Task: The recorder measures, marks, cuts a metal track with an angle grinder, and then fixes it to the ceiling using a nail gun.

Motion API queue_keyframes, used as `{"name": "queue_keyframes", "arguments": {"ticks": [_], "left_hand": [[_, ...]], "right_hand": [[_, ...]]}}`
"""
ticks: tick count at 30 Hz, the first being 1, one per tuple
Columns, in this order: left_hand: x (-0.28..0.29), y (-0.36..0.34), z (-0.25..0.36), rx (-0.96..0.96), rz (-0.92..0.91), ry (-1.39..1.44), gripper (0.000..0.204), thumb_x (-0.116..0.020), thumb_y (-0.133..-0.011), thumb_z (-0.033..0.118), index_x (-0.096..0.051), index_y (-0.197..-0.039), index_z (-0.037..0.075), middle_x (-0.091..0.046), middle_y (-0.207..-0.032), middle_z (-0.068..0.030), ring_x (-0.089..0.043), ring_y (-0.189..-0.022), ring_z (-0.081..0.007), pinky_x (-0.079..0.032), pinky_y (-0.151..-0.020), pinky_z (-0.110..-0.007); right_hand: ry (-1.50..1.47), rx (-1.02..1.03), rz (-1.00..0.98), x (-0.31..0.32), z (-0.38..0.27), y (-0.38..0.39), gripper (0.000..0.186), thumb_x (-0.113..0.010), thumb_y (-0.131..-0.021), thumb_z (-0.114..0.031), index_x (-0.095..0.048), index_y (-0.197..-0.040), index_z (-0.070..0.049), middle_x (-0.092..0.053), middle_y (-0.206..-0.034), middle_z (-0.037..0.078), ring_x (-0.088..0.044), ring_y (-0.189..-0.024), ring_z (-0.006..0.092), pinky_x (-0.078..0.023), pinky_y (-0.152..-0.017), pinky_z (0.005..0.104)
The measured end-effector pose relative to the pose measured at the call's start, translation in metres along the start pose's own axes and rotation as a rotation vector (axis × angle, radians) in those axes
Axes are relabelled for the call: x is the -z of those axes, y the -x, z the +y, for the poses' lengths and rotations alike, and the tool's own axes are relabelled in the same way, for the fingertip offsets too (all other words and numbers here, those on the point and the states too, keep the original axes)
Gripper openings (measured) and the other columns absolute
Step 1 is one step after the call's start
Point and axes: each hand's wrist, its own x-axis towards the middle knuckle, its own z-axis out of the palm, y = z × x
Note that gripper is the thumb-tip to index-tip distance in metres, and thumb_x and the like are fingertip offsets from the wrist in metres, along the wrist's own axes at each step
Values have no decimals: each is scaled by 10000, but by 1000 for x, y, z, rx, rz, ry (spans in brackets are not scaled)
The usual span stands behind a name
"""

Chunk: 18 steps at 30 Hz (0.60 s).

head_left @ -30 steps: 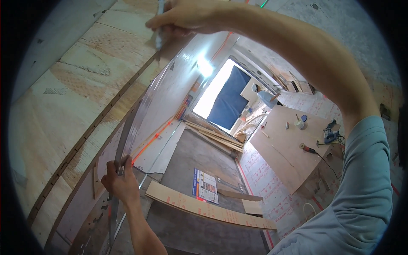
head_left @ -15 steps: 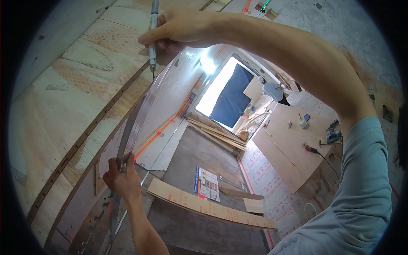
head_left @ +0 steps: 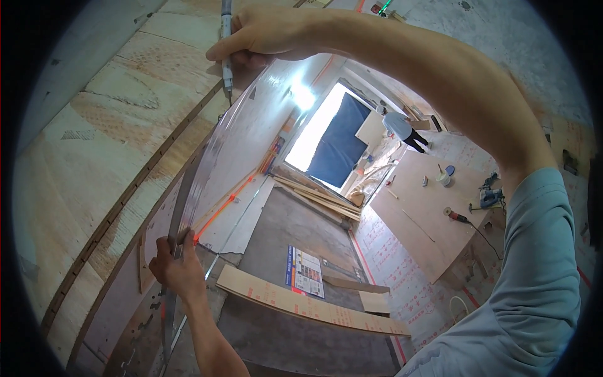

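Reaching across the top of the view, my right hand (head_left: 267,34) is closed around a slim white-and-grey marker pen (head_left: 227,66). The pen's thin tip points down at the edge of a pale wooden panel (head_left: 107,163). A long, shiny, thin strip (head_left: 184,201) runs along that edge, slightly bowed, with a grey face and a clear-looking side. Lower down, my left hand (head_left: 182,270) pinches the strip between thumb and fingers. Its upper end passes behind my right hand, so I cannot see it there.
A large board on the right (head_left: 414,220) carries a red-and-black power tool (head_left: 455,215), a blue tool (head_left: 490,198) and a small tub (head_left: 443,178). A plank (head_left: 308,306) lies across the grey floor by a printed sheet (head_left: 306,272). Another person (head_left: 399,125) is near the window.
The other person has stepped into fuller view, legs now showing. My hands and the pen have shifted only slightly; both grips are unchanged.
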Motion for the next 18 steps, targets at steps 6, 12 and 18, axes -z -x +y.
{"name": "queue_keyframes", "arguments": {"ticks": [6, 12, 18], "left_hand": [[-3, 1, -5, 6, 8, 12, 423, -785, -841, 439, -600, -929, 69, -669, -833, -108, -583, -808, -363, -441, -766, -479], [-3, 2, 1, 25, 43, -42, 435, -784, -836, 454, -563, -895, 85, -619, -786, -69, -547, -778, -332, -419, -788, -462], [-2, 3, 3, 5, 54, -45, 428, -789, -835, 448, -566, -888, 87, -622, -782, -55, -557, -746, -303, -417, -802, -441]], "right_hand": [[43, -140, 98, 29, -14, 17, 287, -651, -969, -141, -645, -702, -36, -557, -593, 25, -502, -504, 125, -359, -459, 294], [50, -115, 150, 44, -3, 9, 263, -670, -945, -142, -636, -713, -23, -564, -619, 32, -506, -506, 135, -371, -459, 301], [176, -161, 118, 59, -8, 14, 248, -679, -931, -139, -637, -715, -25, -560, -622, 25, -503, -513, 130, -364, -459, 299]]}}
